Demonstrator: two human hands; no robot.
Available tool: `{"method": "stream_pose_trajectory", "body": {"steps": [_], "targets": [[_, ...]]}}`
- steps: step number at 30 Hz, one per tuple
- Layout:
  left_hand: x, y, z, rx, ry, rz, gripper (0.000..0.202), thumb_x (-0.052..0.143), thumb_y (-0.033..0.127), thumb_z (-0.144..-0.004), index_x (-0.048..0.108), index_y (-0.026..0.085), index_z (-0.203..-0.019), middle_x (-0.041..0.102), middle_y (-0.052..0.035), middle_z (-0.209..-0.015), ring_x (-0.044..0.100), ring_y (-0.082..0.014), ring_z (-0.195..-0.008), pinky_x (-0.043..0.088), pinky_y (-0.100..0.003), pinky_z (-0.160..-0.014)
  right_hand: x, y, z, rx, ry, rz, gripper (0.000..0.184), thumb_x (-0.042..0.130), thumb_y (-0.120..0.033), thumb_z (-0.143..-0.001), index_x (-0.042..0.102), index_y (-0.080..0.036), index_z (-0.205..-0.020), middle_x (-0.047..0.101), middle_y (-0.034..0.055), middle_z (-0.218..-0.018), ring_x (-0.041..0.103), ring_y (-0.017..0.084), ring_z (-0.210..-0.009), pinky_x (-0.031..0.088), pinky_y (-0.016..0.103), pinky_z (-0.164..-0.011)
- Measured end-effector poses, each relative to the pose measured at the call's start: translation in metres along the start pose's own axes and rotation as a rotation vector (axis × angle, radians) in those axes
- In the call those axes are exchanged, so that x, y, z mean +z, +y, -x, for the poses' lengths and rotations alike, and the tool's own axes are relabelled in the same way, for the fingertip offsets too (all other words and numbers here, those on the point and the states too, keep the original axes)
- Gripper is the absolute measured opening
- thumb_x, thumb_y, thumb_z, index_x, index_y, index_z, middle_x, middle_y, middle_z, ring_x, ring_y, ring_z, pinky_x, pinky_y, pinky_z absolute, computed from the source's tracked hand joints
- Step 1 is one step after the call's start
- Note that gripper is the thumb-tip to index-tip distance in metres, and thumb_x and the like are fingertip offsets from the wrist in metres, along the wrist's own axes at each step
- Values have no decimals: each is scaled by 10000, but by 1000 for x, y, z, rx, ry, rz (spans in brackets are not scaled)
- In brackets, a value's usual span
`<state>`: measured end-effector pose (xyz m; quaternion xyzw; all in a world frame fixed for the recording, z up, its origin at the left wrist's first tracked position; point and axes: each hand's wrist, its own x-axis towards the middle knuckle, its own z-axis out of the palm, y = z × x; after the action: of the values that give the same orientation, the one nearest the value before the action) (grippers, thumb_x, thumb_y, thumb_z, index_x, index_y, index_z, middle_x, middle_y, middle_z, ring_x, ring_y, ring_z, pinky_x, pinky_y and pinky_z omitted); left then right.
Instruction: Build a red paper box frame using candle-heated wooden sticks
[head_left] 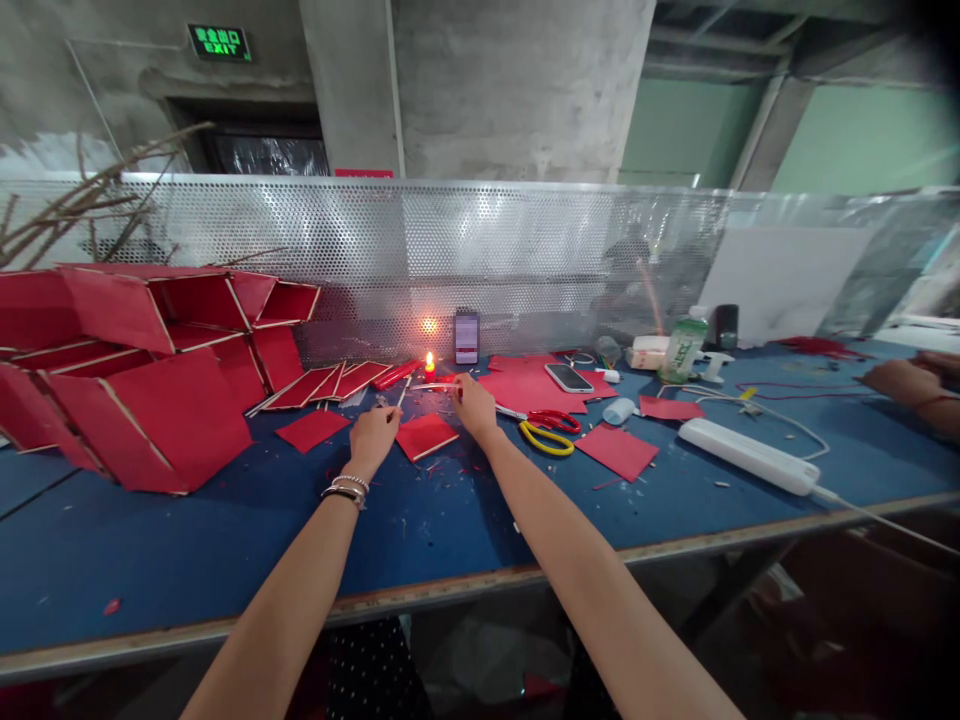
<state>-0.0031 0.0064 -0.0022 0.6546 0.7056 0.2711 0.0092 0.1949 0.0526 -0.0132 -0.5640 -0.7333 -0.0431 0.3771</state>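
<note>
A small red candle [430,372] burns on the blue table, just beyond my hands. My left hand [373,440] pinches a thin pale stick [404,390] that points up toward the candle. Another slim pale stick [431,386] runs leftward from the closed fingers of my right hand [474,408], passing in front of the candle's base. Between and below my hands lies a red square panel [424,434] with a pale strip along one edge. Scissors [551,430] with red and yellow handles rest to the right of my right hand.
Red box-like panels [150,420] stand stacked at left, with several framed pieces [330,385] beside them. A phone [466,338] leans upright at the back; another phone [568,377] lies flat. A bottle [684,348], a power strip [750,458] and another person's hands [911,385] are at right.
</note>
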Motion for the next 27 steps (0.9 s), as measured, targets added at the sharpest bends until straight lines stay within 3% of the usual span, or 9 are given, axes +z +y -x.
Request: {"method": "stream_pose_trajectory", "body": {"steps": [9,13,18,27], "targets": [[-4,5,4,1,20,-42,388,430,462,-835,717,250,-990,706,-114,-918,619,-249,-844,396,-281,-642,0,-3,0,95,9,59,310,317,-368,-936,500,-208,-1128,664,77,-971,639,212,-825,445,294,-708],[-4,3,4,-25,59,-40,411,418,480,-836,716,249,-1000,705,-124,-912,622,-261,-856,406,-294,-653,1,-4,1,-22,-47,57,297,397,-345,-907,533,-216,-1138,683,58,-962,641,209,-855,458,289,-738],[-3,-1,2,-72,70,-40,407,428,481,-830,714,250,-1004,707,-131,-904,628,-262,-854,422,-304,-668,2,-5,0,-224,-62,-80,313,434,-307,-893,575,-299,-1173,644,-16,-1144,608,162,-991,456,264,-850],[-2,-3,1,-36,11,-87,385,426,445,-827,727,253,-971,704,-141,-915,630,-296,-885,431,-332,-673,17,14,-5,-143,-71,-339,320,501,-155,-812,673,-281,-1050,679,-28,-1065,612,149,-975,468,263,-858]]}}
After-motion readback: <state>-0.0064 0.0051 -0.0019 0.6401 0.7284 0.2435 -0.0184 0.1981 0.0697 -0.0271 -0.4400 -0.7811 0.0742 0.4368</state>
